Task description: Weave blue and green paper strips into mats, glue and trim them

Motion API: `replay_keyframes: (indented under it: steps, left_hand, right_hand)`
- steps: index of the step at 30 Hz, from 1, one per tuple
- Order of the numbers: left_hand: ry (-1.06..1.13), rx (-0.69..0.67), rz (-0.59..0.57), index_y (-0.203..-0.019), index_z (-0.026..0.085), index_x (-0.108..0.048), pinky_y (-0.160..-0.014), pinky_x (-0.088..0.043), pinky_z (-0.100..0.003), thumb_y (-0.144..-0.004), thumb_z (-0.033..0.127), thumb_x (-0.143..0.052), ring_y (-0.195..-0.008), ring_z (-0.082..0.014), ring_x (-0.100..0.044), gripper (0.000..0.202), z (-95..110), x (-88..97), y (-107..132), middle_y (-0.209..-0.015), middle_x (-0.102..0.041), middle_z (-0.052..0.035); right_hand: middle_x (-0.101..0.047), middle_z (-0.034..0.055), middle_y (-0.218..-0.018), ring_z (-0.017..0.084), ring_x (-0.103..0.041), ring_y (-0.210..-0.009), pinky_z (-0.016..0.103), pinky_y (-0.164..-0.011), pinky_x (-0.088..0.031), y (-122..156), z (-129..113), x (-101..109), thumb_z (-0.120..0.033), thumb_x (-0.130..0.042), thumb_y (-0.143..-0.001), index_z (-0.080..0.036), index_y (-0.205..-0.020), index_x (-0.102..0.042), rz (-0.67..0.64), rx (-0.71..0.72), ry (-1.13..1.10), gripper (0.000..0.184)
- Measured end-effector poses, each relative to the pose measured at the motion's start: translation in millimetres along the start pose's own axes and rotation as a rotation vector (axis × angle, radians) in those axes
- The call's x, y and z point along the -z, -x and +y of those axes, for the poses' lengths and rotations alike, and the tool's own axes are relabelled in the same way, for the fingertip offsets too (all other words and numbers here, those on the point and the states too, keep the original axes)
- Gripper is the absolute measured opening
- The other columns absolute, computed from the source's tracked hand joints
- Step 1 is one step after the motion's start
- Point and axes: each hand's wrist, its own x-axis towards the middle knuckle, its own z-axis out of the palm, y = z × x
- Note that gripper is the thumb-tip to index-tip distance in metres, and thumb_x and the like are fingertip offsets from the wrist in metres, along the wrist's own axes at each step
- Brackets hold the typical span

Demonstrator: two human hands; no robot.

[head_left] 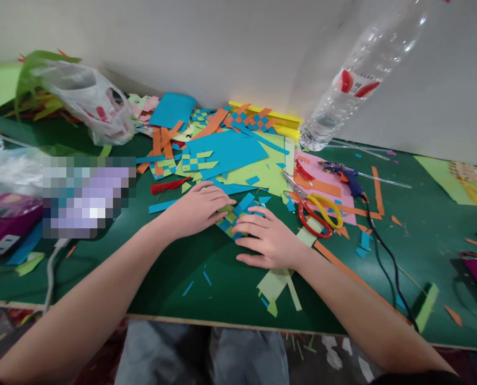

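Observation:
A small woven mat of blue and light green paper strips lies on the green table. My left hand rests on its left side, fingers pressed down on the strips. My right hand covers its right side, fingers stretched flat over the weave. Both hands hold the mat against the table; most of it is hidden beneath them. Loose light green strips lie just in front of my right wrist.
Red and yellow scissors lie right of my hands, a blue glue gun with black cord behind them. A pile of cut paper and woven pieces, a clear plastic bottle and a plastic bag stand behind.

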Motion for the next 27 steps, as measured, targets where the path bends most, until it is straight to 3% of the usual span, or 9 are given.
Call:
replay_keyframes:
  steps: [5,10,15,21,24,27]
  left_hand:
    - [-0.054,-0.015,0.034,-0.109,0.020,-0.065,-0.102,-0.034,-0.043,-0.096,0.037,-0.044,-0.103,-0.0216,-0.060,0.030,-0.5,3.4,1.0,-0.104,-0.069,-0.0069]
    - [-0.076,0.008,0.059,-0.098,0.020,-0.068,-0.093,-0.039,-0.039,-0.095,0.042,-0.045,-0.092,-0.0207,-0.061,0.032,1.2,6.4,0.8,-0.092,-0.070,-0.0052]
    - [-0.075,0.040,0.052,-0.104,0.021,-0.065,-0.093,-0.039,-0.039,-0.092,0.047,-0.051,-0.102,-0.0233,-0.060,0.032,0.8,3.9,0.2,-0.106,-0.068,-0.0067]
    - [-0.036,0.065,0.016,-0.111,0.021,-0.062,-0.094,-0.037,-0.042,-0.086,0.060,-0.052,-0.108,-0.0268,-0.057,0.048,3.1,-0.2,0.6,-0.112,-0.066,-0.0086]
    - [-0.041,0.085,0.004,-0.098,0.019,-0.062,-0.088,-0.038,-0.041,-0.084,0.062,-0.053,-0.098,-0.0257,-0.059,0.046,2.8,1.0,0.5,-0.099,-0.067,-0.0071]
    - [-0.045,0.127,0.027,-0.084,0.018,-0.058,-0.080,-0.039,-0.039,-0.088,0.057,-0.050,-0.085,-0.0231,-0.059,0.040,2.7,3.0,-0.2,-0.083,-0.065,-0.0052]
  right_hand:
    - [-0.070,0.0040,-0.099,0.019,-0.060,-0.103,0.044,-0.105,-0.038,1.2,4.8,1.7,-0.029,-0.053,-0.092,-0.021,-0.074,-0.064,0.096,-0.096,0.065,0.023]
    - [-0.071,0.0032,-0.092,0.018,-0.062,-0.089,0.039,-0.093,-0.044,2.8,8.9,0.5,-0.024,-0.052,-0.092,-0.021,-0.083,-0.062,0.232,-0.326,0.083,0.013]
    - [-0.072,0.0044,-0.091,0.021,-0.063,-0.087,0.040,-0.085,-0.041,6.3,11.2,-4.4,-0.035,-0.056,-0.090,-0.020,-0.089,-0.062,0.244,-0.515,0.137,0.016]
    - [-0.074,0.0029,-0.081,0.021,-0.066,-0.080,0.044,-0.092,-0.037,6.6,7.2,-7.2,-0.046,-0.062,-0.085,-0.021,-0.080,-0.064,0.286,-0.551,0.175,0.026]
    - [-0.075,0.0040,-0.089,0.022,-0.067,-0.085,0.046,-0.095,-0.036,4.8,5.9,-5.9,-0.046,-0.064,-0.084,-0.021,-0.085,-0.065,0.265,-0.539,0.132,0.025]
    - [-0.073,0.0035,-0.107,0.023,-0.065,-0.102,0.050,-0.107,-0.027,3.1,5.6,-3.0,-0.044,-0.061,-0.087,-0.021,-0.096,-0.064,0.186,-0.501,0.045,0.025]
